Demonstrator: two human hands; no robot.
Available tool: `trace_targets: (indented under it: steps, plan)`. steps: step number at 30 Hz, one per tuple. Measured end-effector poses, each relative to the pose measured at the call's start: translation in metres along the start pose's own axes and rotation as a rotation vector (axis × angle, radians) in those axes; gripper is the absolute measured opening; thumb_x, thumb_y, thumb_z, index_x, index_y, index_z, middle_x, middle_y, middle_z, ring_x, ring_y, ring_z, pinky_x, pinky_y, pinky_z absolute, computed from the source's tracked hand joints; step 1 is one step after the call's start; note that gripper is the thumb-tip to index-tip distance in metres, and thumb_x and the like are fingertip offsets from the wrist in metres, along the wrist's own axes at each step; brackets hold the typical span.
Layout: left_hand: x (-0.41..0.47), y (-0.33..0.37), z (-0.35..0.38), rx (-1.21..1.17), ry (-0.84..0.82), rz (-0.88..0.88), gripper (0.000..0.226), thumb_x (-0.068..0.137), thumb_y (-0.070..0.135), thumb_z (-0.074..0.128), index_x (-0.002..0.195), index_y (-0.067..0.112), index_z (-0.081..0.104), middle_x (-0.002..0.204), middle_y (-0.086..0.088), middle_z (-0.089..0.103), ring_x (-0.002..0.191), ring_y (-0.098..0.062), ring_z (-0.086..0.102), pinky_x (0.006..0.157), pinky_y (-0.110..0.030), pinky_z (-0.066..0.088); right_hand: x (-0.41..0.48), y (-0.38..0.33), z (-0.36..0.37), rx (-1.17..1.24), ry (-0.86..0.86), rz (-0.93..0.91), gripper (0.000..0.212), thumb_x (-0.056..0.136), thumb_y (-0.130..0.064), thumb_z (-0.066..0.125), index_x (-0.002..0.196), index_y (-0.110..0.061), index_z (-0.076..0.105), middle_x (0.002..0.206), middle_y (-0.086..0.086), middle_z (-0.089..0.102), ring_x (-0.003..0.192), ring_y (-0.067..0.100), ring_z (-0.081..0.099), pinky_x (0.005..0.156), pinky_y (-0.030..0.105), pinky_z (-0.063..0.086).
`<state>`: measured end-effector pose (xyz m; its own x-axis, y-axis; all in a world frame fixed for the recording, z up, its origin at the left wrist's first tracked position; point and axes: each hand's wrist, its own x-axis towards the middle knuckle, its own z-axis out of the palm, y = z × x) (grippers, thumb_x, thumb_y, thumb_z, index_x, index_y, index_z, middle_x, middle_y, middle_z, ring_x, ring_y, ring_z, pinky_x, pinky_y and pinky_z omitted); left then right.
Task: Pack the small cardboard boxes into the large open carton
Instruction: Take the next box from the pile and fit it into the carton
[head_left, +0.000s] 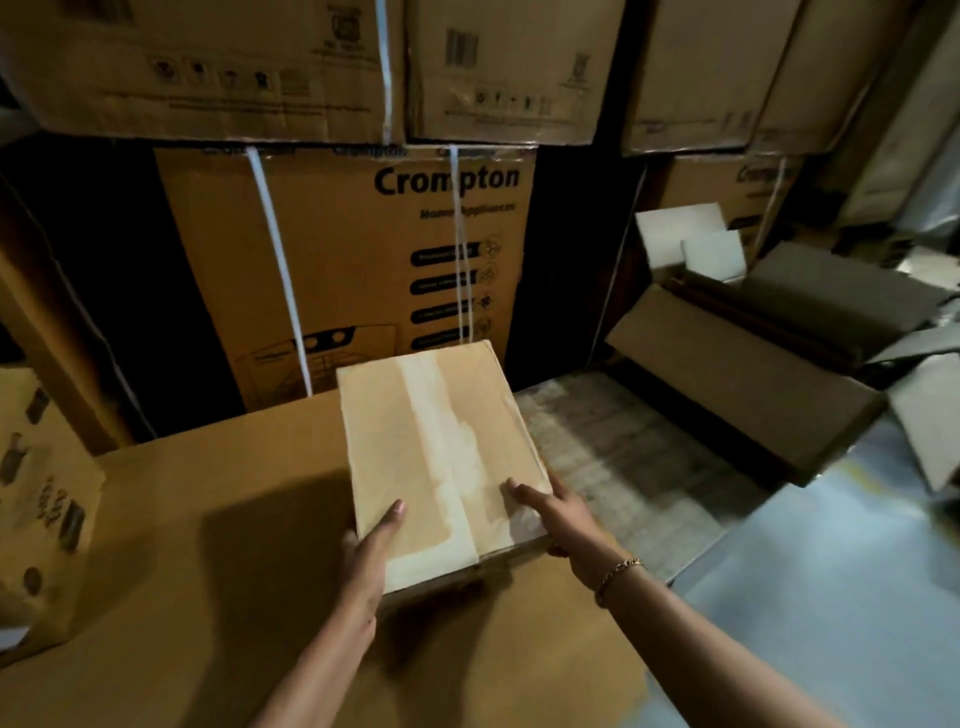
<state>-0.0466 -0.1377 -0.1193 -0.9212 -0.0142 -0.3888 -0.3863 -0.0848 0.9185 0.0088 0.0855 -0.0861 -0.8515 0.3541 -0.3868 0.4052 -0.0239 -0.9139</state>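
Observation:
A small taped cardboard box is held over a broad flat cardboard surface in the middle of the view. My left hand grips its near left corner, thumb on top and fingers hidden underneath. My right hand grips the near right corner the same way, with a gold bracelet on that wrist. A large open carton lies to the right with its flaps spread out. Two pale small boxes stand at its far end.
Tall stacks of printed cartons form a wall straight ahead and above. Another printed carton stands at the left edge. Loose cardboard flaps lie at the far right. Grey floor shows at the lower right.

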Motion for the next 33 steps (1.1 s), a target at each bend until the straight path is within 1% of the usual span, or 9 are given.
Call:
trace_targets:
  steps: [4,7,14,18,21,23,25,28,33]
  plan:
    - [-0.008,0.024,0.065,0.013,-0.028,0.145,0.048,0.078,0.050,0.079,0.109,0.017,0.060,0.103,-0.003,0.067,0.091,-0.023,0.063,0.073,-0.033,0.048,0.011,-0.011,-0.062,0.107,0.056,-0.153,0.066,0.085,-0.045,0.077,0.143,-0.026,0.051,0.123,-0.002,0.070,0.099,0.016,0.074,0.074,0.027,0.060]
    - [-0.016,0.035,0.128,0.033,-0.096,0.249,0.034,0.078,0.047,0.080,0.100,0.023,0.066,0.098,-0.001,0.071,0.089,-0.021,0.067,0.067,-0.030,0.050,0.015,-0.023,-0.122,0.123,0.121,-0.265,0.062,0.083,-0.049,0.079,0.137,-0.033,0.054,0.124,-0.003,0.071,0.099,0.012,0.074,0.083,0.033,0.062]
    - [-0.046,0.044,0.306,0.008,-0.250,0.331,0.032,0.076,0.042,0.084,0.096,0.024,0.067,0.101,0.003,0.073,0.096,-0.022,0.069,0.087,-0.038,0.054,0.021,-0.040,-0.299,0.160,0.233,-0.397,0.063,0.083,-0.046,0.080,0.139,-0.029,0.054,0.122,-0.001,0.073,0.103,0.017,0.074,0.094,0.045,0.059]
    - [-0.069,0.051,0.403,0.004,-0.308,0.374,0.024,0.080,0.041,0.080,0.093,0.026,0.067,0.096,0.011,0.070,0.095,-0.017,0.068,0.087,-0.034,0.052,0.019,-0.052,-0.395,0.123,0.332,-0.466,0.058,0.087,-0.042,0.076,0.138,-0.031,0.054,0.122,-0.003,0.072,0.101,0.012,0.073,0.087,0.037,0.061]
    - [-0.079,0.064,0.468,-0.026,-0.386,0.447,0.048,0.074,0.046,0.083,0.114,0.021,0.070,0.103,0.007,0.075,0.099,-0.017,0.071,0.095,-0.043,0.055,0.020,-0.073,-0.460,0.111,0.368,-0.513,0.059,0.085,-0.042,0.075,0.139,-0.032,0.051,0.122,-0.001,0.069,0.098,0.009,0.073,0.077,0.026,0.061]
    - [-0.082,0.074,0.510,-0.038,-0.435,0.501,0.053,0.072,0.046,0.080,0.118,0.024,0.067,0.108,0.006,0.075,0.102,-0.015,0.071,0.098,-0.045,0.054,0.025,-0.088,-0.500,0.097,0.410,-0.545,0.061,0.081,-0.047,0.076,0.136,-0.033,0.053,0.120,-0.001,0.070,0.101,0.013,0.073,0.083,0.033,0.061]
    - [-0.084,0.086,0.550,-0.032,-0.489,0.556,0.056,0.072,0.046,0.078,0.122,0.026,0.064,0.111,0.006,0.074,0.103,-0.014,0.071,0.099,-0.043,0.054,0.034,-0.102,-0.538,0.091,0.443,-0.582,0.049,0.084,-0.043,0.076,0.127,-0.034,0.056,0.117,0.000,0.072,0.101,0.018,0.074,0.086,0.038,0.061]
    - [-0.078,0.103,0.606,0.002,-0.543,0.611,0.078,0.065,0.059,0.078,0.133,0.027,0.059,0.117,0.006,0.072,0.105,-0.013,0.070,0.096,-0.040,0.056,0.054,-0.124,-0.592,0.081,0.476,-0.626,0.040,0.090,-0.036,0.072,0.126,-0.031,0.056,0.113,-0.001,0.072,0.097,0.018,0.074,0.080,0.034,0.062]
    - [-0.052,0.123,0.707,0.005,-0.615,0.665,0.059,0.076,0.048,0.080,0.128,0.033,0.056,0.116,0.006,0.069,0.102,-0.011,0.070,0.082,-0.029,0.059,0.108,-0.160,-0.683,0.025,0.483,-0.628,0.053,0.089,-0.042,0.072,0.135,-0.023,0.054,0.118,0.002,0.071,0.099,0.019,0.074,0.074,0.034,0.062]
